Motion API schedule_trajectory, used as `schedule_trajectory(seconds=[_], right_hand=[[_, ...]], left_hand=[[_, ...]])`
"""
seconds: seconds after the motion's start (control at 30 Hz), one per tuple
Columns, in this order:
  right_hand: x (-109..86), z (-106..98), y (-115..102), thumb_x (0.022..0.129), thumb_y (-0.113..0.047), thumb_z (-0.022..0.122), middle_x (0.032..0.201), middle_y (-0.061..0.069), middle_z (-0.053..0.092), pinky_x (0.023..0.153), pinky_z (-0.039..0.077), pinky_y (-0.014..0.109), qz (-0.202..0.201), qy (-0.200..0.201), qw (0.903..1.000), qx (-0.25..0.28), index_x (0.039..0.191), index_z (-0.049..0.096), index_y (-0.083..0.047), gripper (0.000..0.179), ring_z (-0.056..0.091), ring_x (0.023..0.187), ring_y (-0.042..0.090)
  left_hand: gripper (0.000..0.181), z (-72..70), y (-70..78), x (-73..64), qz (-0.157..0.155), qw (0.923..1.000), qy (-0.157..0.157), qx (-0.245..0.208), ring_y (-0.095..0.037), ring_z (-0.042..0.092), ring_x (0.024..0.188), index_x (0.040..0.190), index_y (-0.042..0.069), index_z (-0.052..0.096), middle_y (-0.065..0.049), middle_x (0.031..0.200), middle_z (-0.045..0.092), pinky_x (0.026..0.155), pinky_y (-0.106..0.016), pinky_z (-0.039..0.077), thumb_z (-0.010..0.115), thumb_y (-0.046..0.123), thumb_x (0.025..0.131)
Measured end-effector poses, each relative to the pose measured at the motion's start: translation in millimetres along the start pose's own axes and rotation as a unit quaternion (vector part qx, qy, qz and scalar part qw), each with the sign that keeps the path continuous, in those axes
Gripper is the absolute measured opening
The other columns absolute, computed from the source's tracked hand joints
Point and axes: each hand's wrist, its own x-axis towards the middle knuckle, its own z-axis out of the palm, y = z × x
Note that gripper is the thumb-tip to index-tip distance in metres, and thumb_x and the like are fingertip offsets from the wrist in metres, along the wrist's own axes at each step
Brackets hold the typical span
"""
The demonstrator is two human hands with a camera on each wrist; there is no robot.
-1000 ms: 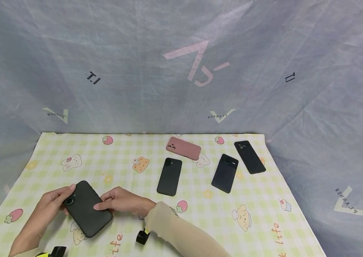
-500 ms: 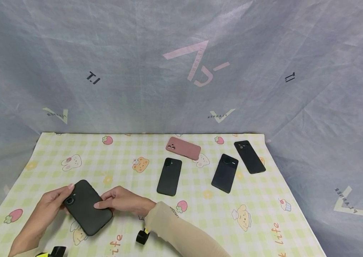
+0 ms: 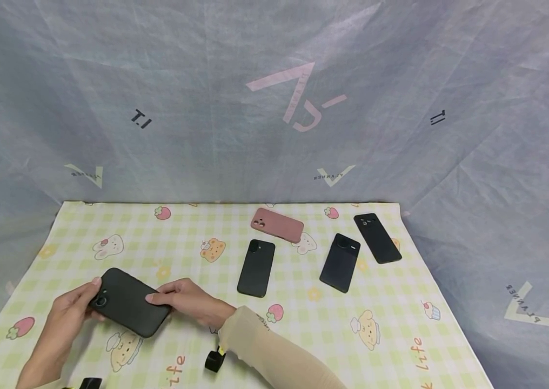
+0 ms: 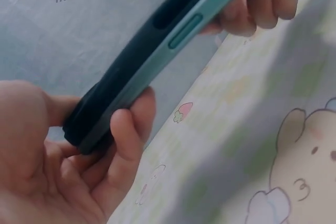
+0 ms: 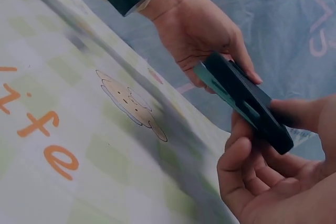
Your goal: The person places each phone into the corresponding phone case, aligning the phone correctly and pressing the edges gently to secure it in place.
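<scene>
Both hands hold a black phone case (image 3: 131, 305) with a teal-edged phone (image 4: 176, 45) in it, lifted over the left front of the table. My left hand (image 3: 71, 310) grips the camera end, thumb on the back and fingers underneath. At the opposite end, my right hand (image 3: 189, 302) pinches the case with its thumb on the back. In the left wrist view, the teal side with its long button stands out beyond the case wall, whose slot (image 4: 172, 10) lies offset from that button. The right wrist view also shows the teal edge protruding. The screen is hidden.
A black phone (image 3: 256, 268) lies right of the hands, with a pink phone case (image 3: 277, 225) behind it. Farther right are a dark blue phone (image 3: 340, 263) and a black phone case (image 3: 378, 238). Grey cloth (image 3: 206, 108) hangs behind the checked tablecloth (image 3: 182, 232).
The cased phone has turned counterclockwise and tilted, its near end rising toward the right hand. The left hand has shifted slightly left. The items on the table have not moved.
</scene>
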Motion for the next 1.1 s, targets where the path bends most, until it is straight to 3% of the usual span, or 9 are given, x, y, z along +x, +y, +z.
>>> schedule_trajectory(seconds=[0.2,0.33,0.43,0.63,0.77,0.87,0.93,1.03,1.1], right_hand=[[2.5,-1,4,0.104,-0.017,0.072,0.096,0.004,0.078,0.080,0.064,0.028,0.002,0.004,0.9973,0.074,0.114,0.080,-0.003,0.019,0.074,0.076,0.012],[3.2,-3,5,0.104,-0.016,0.073,0.100,0.020,0.080,0.086,0.066,0.038,0.008,0.003,0.9944,0.105,0.113,0.079,-0.003,0.017,0.080,0.093,0.033],[3.7,-2,6,0.104,-0.016,0.072,0.103,0.026,0.079,0.088,0.065,0.041,0.010,-0.003,0.9921,0.125,0.111,0.078,-0.002,0.016,0.074,0.107,0.046],[4.1,-1,9,0.104,-0.016,0.073,0.104,0.023,0.079,0.086,0.066,0.041,0.005,0.005,0.9890,0.148,0.111,0.078,-0.003,0.015,0.074,0.107,0.047],[4.2,-2,9,0.104,-0.016,0.073,0.105,0.020,0.080,0.084,0.066,0.041,-0.005,0.018,0.9893,0.145,0.113,0.078,-0.002,0.017,0.076,0.105,0.045],[3.4,-4,7,0.103,-0.016,0.074,0.104,0.020,0.080,0.084,0.066,0.042,-0.006,0.023,0.9907,0.134,0.114,0.078,-0.001,0.018,0.077,0.102,0.043],[2.6,-4,7,0.103,-0.016,0.074,0.103,0.020,0.080,0.085,0.066,0.042,-0.005,0.027,0.9915,0.127,0.113,0.078,-0.002,0.018,0.078,0.099,0.042],[2.2,-5,7,0.103,-0.015,0.074,0.101,0.020,0.080,0.084,0.066,0.041,-0.004,0.029,0.9925,0.119,0.113,0.078,-0.002,0.017,0.079,0.094,0.039],[1.9,-6,7,0.103,-0.014,0.074,0.101,0.020,0.080,0.082,0.067,0.040,-0.004,0.031,0.9928,0.116,0.112,0.078,-0.002,0.016,0.080,0.091,0.037]], left_hand=[[0.071,2.9,-3.0,-1.5,-0.011,0.9979,0.031,-0.056,-0.013,0.067,0.066,0.149,-0.019,0.045,0.021,0.087,0.064,0.068,-0.020,0.057,0.043,0.044,0.116],[0.033,3.2,-7.2,-2.1,-0.017,0.9908,0.035,-0.130,-0.012,0.068,0.066,0.123,0.022,0.073,0.019,0.086,0.068,0.067,-0.021,0.058,0.050,0.044,0.114],[0.021,3.7,-9.3,-2.4,-0.018,0.9842,0.035,-0.173,-0.013,0.070,0.067,0.097,0.041,0.069,0.016,0.086,0.071,0.067,-0.020,0.058,0.055,0.044,0.112],[0.020,3.8,-9.7,-3.0,-0.033,0.9842,0.030,-0.171,-0.015,0.071,0.069,0.100,0.038,0.067,0.013,0.087,0.071,0.070,-0.018,0.058,0.055,0.048,0.111],[0.037,3.8,-7.0,-2.2,-0.040,0.9903,0.019,-0.132,-0.016,0.073,0.072,0.125,0.022,0.066,0.017,0.089,0.070,0.074,-0.016,0.057,0.049,0.053,0.112],[0.069,2.9,-5.2,-1.6,-0.033,0.9937,0.001,-0.107,-0.016,0.075,0.075,0.154,-0.002,0.046,0.026,0.092,0.066,0.077,-0.015,0.057,0.044,0.053,0.114],[0.081,0.9,-4.8,-1.5,-0.030,0.9944,-0.017,-0.100,-0.015,0.075,0.076,0.161,-0.015,0.029,0.030,0.095,0.064,0.078,-0.015,0.058,0.041,0.051,0.115],[0.084,-4.1,-4.4,-0.7,-0.033,0.9953,-0.048,-0.077,-0.013,0.077,0.082,0.162,-0.018,0.018,0.030,0.101,0.062,0.082,-0.015,0.058,0.036,0.050,0.116],[0.086,-8.3,-2.6,1.0,-0.054,0.9952,-0.063,-0.051,-0.013,0.077,0.089,0.164,-0.015,0.018,0.016,0.111,0.069,0.098,-0.027,0.058,0.033,0.054,0.115]])
